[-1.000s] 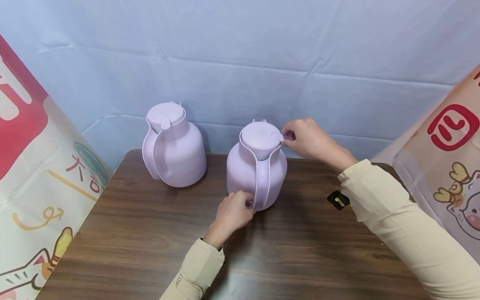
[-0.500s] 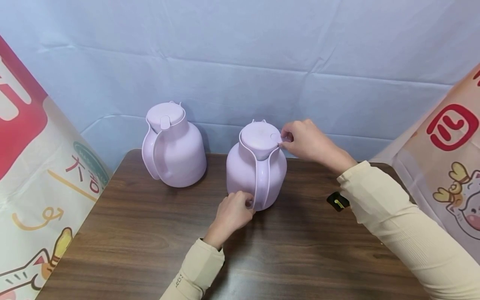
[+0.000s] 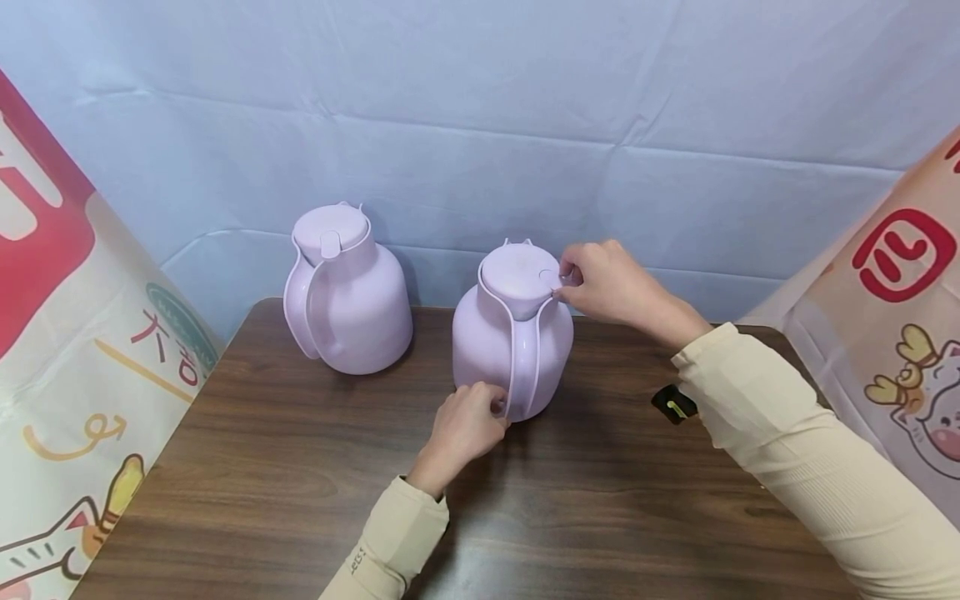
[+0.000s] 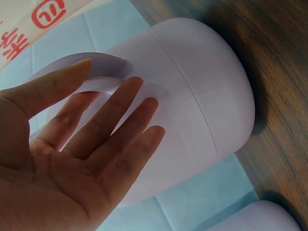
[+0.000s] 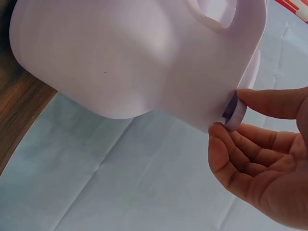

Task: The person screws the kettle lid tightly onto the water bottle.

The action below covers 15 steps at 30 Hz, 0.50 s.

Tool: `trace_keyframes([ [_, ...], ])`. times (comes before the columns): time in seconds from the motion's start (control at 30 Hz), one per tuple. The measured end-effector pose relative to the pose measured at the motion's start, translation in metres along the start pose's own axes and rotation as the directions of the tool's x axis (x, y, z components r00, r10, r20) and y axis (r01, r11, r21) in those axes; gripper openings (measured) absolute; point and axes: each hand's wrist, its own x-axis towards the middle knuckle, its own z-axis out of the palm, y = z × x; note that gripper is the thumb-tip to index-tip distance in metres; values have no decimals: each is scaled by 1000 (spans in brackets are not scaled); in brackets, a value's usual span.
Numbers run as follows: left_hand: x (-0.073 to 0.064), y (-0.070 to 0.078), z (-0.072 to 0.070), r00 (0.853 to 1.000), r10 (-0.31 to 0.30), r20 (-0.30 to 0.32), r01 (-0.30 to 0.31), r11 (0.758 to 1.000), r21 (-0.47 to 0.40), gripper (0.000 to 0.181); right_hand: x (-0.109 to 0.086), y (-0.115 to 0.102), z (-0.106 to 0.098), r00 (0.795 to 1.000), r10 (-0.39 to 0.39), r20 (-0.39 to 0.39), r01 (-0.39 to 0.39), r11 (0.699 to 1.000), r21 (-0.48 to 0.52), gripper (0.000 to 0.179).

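A light purple thermos jug (image 3: pixel 480 346) stands upright on the table, its handle facing the front. With thumb and forefinger, my left hand (image 3: pixel 467 425) pinches the lower end of the handle (image 3: pixel 525 367); the other fingers (image 4: pixel 139 130) extend along the jug's body in the left wrist view. My right hand (image 3: pixel 611 279) pinches the small tab (image 5: pixel 237 114) at the edge of the jug's lid (image 3: pixel 517 268). That tab points off to the right of the handle. A second matching jug (image 3: pixel 367 308) stands apart at the left, its lid tab lined up over its handle.
Behind the wooden table (image 3: pixel 300 500) hangs a pale blue cloth (image 3: pixel 480 108). A small black piece with a yellow mark (image 3: pixel 672 405) lies near my right forearm. Printed banners (image 3: pixel 112 333) flank the table on both sides.
My right hand has shifted slightly left, and the lid tab has turned a little toward the handle. The left hand and the other jug have stayed put.
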Motion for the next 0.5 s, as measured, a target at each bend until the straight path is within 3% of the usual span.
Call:
trace_keyframes([
  [0.5,1,1,-1,1000,-2,-2,2,1000,7,18,1,-3,1,1000,-24,11,24,1000,-8,12],
])
